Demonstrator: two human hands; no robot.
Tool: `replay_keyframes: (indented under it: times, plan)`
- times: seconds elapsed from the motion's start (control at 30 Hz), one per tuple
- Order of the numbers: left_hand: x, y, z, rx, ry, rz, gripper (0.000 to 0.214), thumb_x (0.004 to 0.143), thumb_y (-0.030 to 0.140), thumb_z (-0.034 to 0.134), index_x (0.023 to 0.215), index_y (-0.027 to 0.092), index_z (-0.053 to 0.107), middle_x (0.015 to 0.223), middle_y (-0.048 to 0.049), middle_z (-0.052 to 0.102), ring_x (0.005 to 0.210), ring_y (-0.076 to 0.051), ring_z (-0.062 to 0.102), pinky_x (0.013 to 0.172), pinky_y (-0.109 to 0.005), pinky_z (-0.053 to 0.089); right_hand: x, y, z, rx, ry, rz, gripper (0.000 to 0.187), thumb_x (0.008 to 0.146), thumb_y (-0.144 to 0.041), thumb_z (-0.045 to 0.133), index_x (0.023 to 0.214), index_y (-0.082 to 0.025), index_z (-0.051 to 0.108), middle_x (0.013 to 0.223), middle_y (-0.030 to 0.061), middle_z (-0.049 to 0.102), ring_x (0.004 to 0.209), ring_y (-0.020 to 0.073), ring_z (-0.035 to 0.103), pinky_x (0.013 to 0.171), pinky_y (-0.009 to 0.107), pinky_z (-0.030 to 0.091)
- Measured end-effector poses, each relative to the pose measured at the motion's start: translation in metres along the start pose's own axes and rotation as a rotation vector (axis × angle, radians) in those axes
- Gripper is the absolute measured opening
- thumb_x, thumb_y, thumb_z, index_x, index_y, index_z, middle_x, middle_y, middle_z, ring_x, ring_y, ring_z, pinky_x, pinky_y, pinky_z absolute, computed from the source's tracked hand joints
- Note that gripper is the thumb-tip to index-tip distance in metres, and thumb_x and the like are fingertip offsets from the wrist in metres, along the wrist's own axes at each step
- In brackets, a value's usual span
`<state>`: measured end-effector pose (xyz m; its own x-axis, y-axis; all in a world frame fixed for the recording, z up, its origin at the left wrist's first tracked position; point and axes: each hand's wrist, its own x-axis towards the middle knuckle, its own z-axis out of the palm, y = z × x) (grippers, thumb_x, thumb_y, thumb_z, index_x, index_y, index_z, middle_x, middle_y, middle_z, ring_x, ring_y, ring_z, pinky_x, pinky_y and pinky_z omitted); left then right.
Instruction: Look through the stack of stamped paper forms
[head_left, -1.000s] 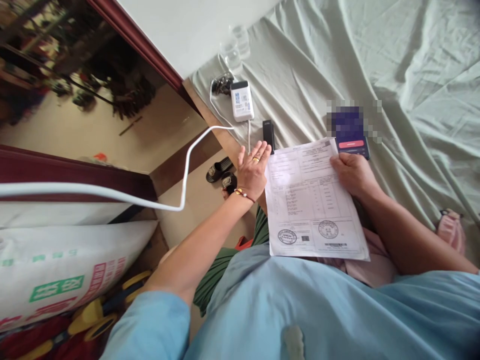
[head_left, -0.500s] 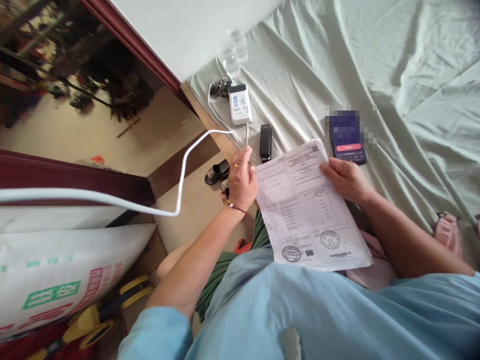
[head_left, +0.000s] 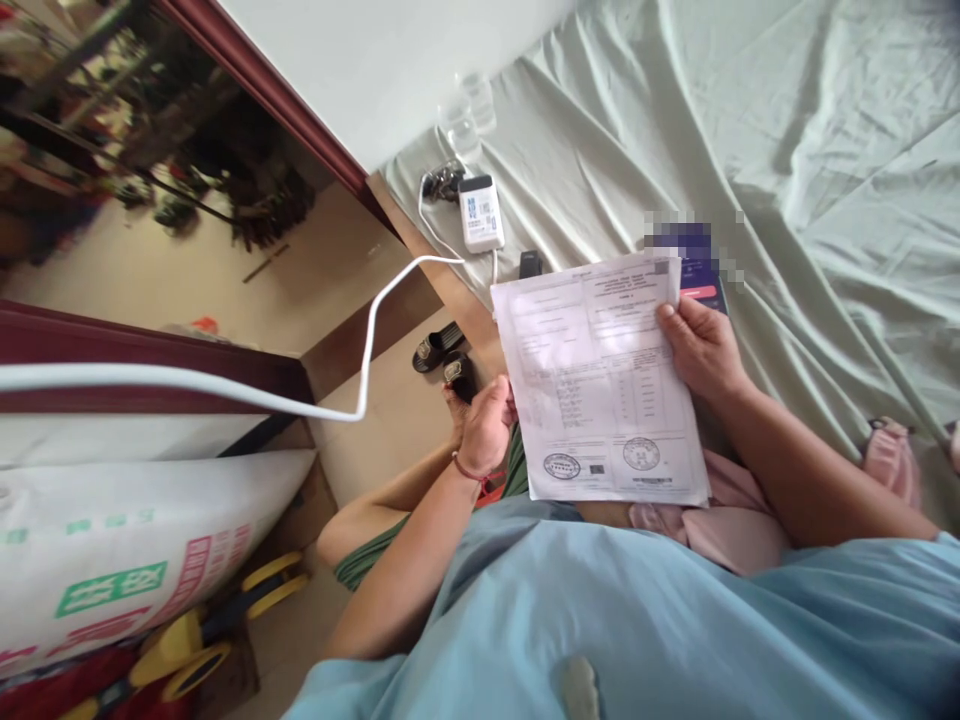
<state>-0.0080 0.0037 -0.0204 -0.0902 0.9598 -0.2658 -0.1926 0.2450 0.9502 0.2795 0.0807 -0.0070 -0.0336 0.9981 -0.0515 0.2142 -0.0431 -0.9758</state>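
Note:
Printed sheets of paper with oval and round stamps are held up over my lap. My right hand pinches them at the upper right edge, thumb in front and fingers behind. At the lower left edge, my left hand is closed with its fingertips against the papers; part of its fingers is hidden. Behind the top right corner lies a phone with a lit purple screen, partly covered. The end of a black oblong object shows above the top edge.
A wrinkled pale green cloth covers the surface. On it are a white box with a cable, a dark bunch of small things and clear cups. A white cable crosses the left side. Black slippers lie on the floor.
My left hand has come down from above the papers' left edge and closed beside it. The papers have lifted and shifted left, now covering more of the phone and the black object.

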Motion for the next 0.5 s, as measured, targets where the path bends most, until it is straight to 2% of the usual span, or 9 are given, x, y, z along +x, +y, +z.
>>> replay_keyframes:
  times: [0.1, 0.2, 0.37, 0.43, 0.5]
  plan:
    - [-0.005, -0.008, -0.001, 0.182, 0.051, 0.073, 0.048, 0.084, 0.063, 0.078, 0.069, 0.019, 0.065, 0.064, 0.0001, 0.057, 0.062, -0.014, 0.054, 0.058, -0.027, 0.045, 0.000, 0.001, 0.003, 0.032, 0.007, 0.010, 0.053, 0.095, -0.075, 0.053, 0.110, -0.026, 0.070, 0.091, 0.0070, 0.073, 0.084, 0.0251, 0.068, 0.069, 0.038, 0.056]
    - [0.002, -0.015, -0.001, 0.223, 0.170, 0.130, 0.048, 0.084, 0.060, 0.080, 0.066, 0.019, 0.062, 0.060, 0.0027, 0.050, 0.060, -0.012, 0.049, 0.057, -0.025, 0.042, -0.001, 0.001, 0.006, 0.130, -0.036, 0.017, 0.050, 0.095, -0.072, 0.056, 0.113, -0.027, 0.069, 0.099, 0.0072, 0.075, 0.089, 0.0252, 0.071, 0.073, 0.038, 0.059]
    - [0.021, -0.023, 0.005, 0.028, 0.256, 0.170, 0.043, 0.076, 0.056, 0.088, 0.081, 0.020, 0.066, 0.077, 0.0012, 0.068, 0.074, -0.015, 0.064, 0.069, -0.026, 0.052, -0.001, 0.002, 0.009, 0.165, -0.087, -0.016, 0.050, 0.083, -0.063, 0.077, 0.117, -0.028, 0.068, 0.109, 0.0076, 0.076, 0.097, 0.0270, 0.071, 0.081, 0.042, 0.061]
    - [0.024, -0.024, 0.006, -0.022, 0.256, 0.174, 0.042, 0.075, 0.055, 0.089, 0.083, 0.020, 0.067, 0.084, 0.0001, 0.072, 0.079, -0.015, 0.067, 0.073, -0.026, 0.054, -0.001, 0.003, 0.007, 0.081, -0.078, -0.009, 0.044, 0.083, -0.058, 0.078, 0.114, -0.027, 0.070, 0.106, 0.0070, 0.076, 0.095, 0.0275, 0.070, 0.078, 0.042, 0.061]
    - [0.024, -0.025, 0.005, -0.043, 0.257, 0.169, 0.039, 0.081, 0.055, 0.084, 0.085, 0.020, 0.068, 0.084, 0.0001, 0.073, 0.078, -0.015, 0.067, 0.074, -0.026, 0.055, 0.000, 0.003, 0.004, -0.036, -0.048, -0.012, 0.034, 0.086, -0.052, 0.074, 0.106, -0.025, 0.072, 0.099, 0.0060, 0.075, 0.089, 0.0264, 0.069, 0.074, 0.041, 0.059]
